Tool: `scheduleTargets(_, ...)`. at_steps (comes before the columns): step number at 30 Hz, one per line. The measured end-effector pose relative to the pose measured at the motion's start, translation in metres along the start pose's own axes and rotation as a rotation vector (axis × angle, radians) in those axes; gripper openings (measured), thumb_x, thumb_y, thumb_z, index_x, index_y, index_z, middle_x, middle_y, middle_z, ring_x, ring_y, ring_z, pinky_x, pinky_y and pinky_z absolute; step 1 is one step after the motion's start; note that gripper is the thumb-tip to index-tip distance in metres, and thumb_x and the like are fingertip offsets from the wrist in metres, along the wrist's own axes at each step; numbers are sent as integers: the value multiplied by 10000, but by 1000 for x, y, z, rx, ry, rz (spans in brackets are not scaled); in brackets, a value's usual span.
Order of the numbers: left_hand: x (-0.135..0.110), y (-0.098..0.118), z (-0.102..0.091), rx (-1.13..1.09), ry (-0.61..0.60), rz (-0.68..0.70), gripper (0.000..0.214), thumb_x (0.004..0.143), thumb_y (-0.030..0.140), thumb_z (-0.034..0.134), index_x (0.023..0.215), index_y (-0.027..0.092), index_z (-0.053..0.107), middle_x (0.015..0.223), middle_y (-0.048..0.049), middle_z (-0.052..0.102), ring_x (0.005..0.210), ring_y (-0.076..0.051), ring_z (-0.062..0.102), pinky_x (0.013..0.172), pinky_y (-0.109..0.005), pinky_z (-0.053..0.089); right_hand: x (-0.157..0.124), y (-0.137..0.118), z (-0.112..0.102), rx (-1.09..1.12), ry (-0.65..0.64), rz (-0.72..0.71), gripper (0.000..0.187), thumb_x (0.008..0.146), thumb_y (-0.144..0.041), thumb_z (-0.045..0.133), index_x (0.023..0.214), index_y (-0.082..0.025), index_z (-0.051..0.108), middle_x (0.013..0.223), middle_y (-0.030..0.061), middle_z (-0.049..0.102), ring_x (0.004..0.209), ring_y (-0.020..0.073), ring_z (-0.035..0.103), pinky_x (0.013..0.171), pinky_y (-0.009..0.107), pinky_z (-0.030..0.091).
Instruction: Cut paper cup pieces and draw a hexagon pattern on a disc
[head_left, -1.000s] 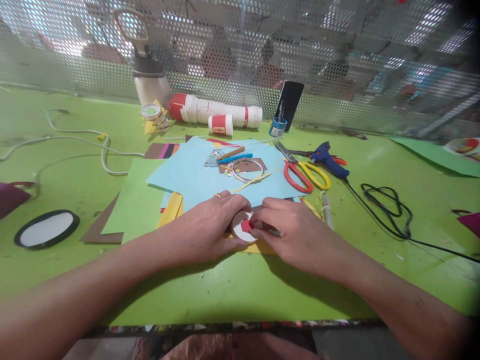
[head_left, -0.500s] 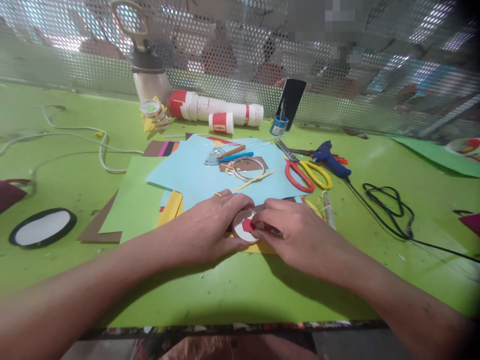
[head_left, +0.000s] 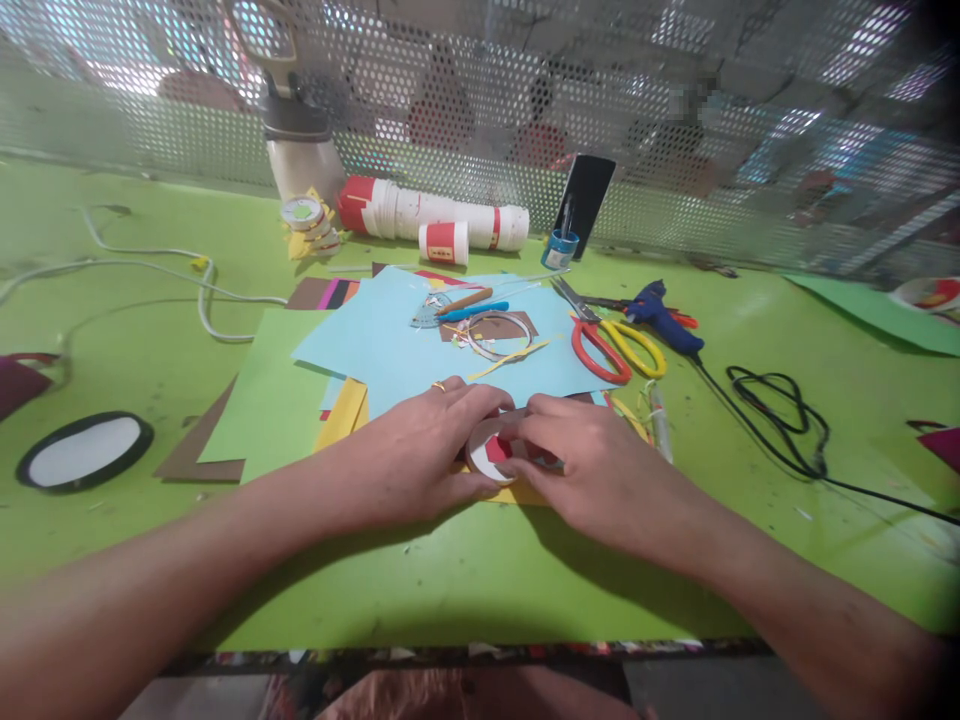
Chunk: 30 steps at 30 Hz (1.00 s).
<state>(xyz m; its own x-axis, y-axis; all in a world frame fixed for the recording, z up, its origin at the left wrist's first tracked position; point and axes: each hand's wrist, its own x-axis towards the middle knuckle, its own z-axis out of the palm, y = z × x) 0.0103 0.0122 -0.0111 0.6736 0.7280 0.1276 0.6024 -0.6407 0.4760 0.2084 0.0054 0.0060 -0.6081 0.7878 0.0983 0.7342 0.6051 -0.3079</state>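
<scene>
My left hand (head_left: 420,452) and my right hand (head_left: 592,468) meet over a small white paper disc (head_left: 486,462) that bears a red piece at its middle. The left fingers curl round the disc's left rim, and a ring shows on one finger. Fingertips of the right hand press on the red piece and cover the disc's right side. The disc rests on a yellow paper scrap (head_left: 525,494) at the near edge of a light blue sheet (head_left: 390,345) on the green table (head_left: 465,570).
Red and yellow scissors (head_left: 611,345) and a blue glue gun (head_left: 664,318) with a black cord (head_left: 780,420) lie to the right. Stacked paper cups (head_left: 435,222), a bottle (head_left: 300,150), a phone (head_left: 583,200) stand along the mesh wall. A black-rimmed white oval (head_left: 84,452) lies at left.
My right fingers have slid further over the disc, so less of the red piece shows. My left hand has barely moved.
</scene>
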Motion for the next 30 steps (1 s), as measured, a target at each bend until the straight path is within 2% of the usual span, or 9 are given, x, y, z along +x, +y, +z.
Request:
scheduleTargets(10,-2,1,0,2,21,18,433,876,325,583,1251,163,439,1125,-100,608,1054,-282,551,807,-385,464,-3,-3,1,-20,2,33,206,894,-210,594,696,-149,590,723,5,525,659,143,462,608,299,291)
scheduleTargets(17,-1,3,-1,11,30,0,468,875,351,593,1270,157,435,1163,-112,607,1086,-280,554,838,-385,468,-3,-4,2,-45,22,27,138,877,-204,626,755,-142,641,742,19,564,670,151,481,619,301,313)
scheduleTargets(30,-2,2,0,14,40,-3,479,886,397,567,1286,176,423,1174,-113,607,1107,-282,556,861,-389,467,-3,-8,2,-57,21,59,165,893,-213,600,761,-140,668,731,24,568,665,157,481,619,306,311)
